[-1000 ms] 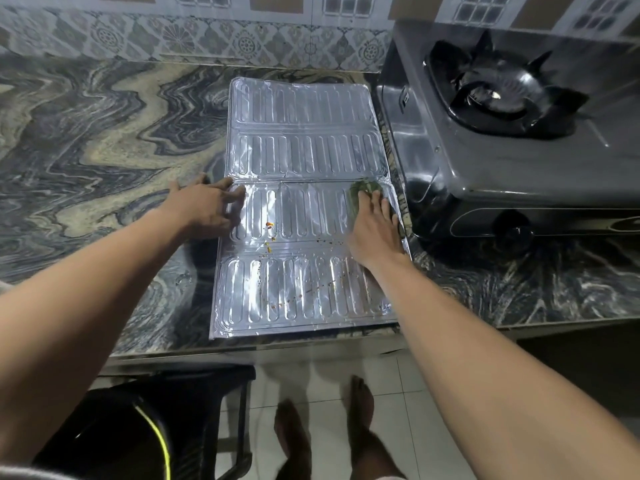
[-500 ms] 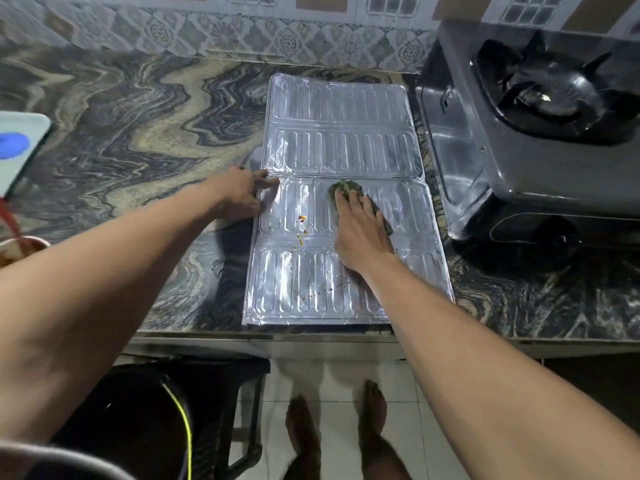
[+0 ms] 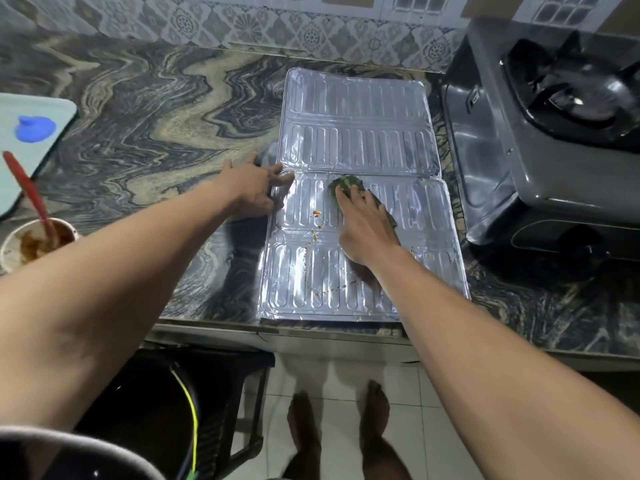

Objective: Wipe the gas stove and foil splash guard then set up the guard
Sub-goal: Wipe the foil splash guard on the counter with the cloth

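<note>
open worktop (image 3: pixel 156 109) left of foil guard (image 3: pixel 356 133); gas stove (image 3: pixel 540 157) blocks the right; cup (image 3: pixel 34 242) and board (image 3: pixel 20 168) crowd far left.

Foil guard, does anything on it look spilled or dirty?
Yes. Red and yellow specks dot the near half of the foil guard, left of the right hand pressing a green cloth, with more near the front edge. The far half looks clean. The left hand rests on its left edge.
</note>
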Available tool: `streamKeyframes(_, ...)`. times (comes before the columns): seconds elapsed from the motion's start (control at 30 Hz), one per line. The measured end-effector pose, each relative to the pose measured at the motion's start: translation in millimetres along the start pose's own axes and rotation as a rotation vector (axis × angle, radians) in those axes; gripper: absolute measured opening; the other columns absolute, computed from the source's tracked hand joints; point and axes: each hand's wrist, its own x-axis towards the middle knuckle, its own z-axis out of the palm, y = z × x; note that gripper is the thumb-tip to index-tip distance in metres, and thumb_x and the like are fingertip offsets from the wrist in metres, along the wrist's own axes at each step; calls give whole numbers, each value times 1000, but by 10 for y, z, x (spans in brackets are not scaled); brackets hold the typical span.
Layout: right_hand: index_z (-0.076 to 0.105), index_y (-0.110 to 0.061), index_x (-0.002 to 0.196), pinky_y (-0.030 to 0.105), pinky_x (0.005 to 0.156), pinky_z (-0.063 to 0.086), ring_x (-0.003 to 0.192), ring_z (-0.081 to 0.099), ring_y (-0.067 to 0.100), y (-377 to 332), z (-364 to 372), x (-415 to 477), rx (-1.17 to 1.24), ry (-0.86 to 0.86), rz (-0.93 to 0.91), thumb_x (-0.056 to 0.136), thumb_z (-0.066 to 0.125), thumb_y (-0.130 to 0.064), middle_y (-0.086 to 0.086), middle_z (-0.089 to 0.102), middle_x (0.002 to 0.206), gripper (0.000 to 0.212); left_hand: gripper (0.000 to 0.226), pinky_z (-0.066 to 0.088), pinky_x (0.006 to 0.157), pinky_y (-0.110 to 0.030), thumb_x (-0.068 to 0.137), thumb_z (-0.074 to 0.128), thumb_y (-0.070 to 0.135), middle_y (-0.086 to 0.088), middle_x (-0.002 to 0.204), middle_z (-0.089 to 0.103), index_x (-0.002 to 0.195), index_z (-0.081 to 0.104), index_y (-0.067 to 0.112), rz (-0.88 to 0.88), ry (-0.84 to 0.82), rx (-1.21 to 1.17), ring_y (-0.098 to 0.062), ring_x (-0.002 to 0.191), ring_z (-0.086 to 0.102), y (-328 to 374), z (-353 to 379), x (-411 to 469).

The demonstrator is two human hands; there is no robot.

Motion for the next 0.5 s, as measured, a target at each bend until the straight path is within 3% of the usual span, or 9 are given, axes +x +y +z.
streamKeyframes(0.33, 21, -28, 156, 47, 122, 4, 151, 6, 21, -266, 96, -92, 53, -65, -259, 83, 41, 13, -1, 13, 164, 86, 65, -1, 113, -71, 94, 56, 45, 15, 165, 7, 152, 27, 47, -13, 13, -48, -33, 153, 2, 8, -1, 16)
streamKeyframes(0.5, 28, -30, 154, 43, 122, 5, 151, 9, 18, -242, 151, -222, 62, -71, -346, 91, 44, 5, -4, 18, 163, 74, 62, -2, 112, -72, 96, 53, 49, 15, 165, 5, 152, 27, 46, -6, 28, -45, -36, 152, 1, 17, 23, 1)
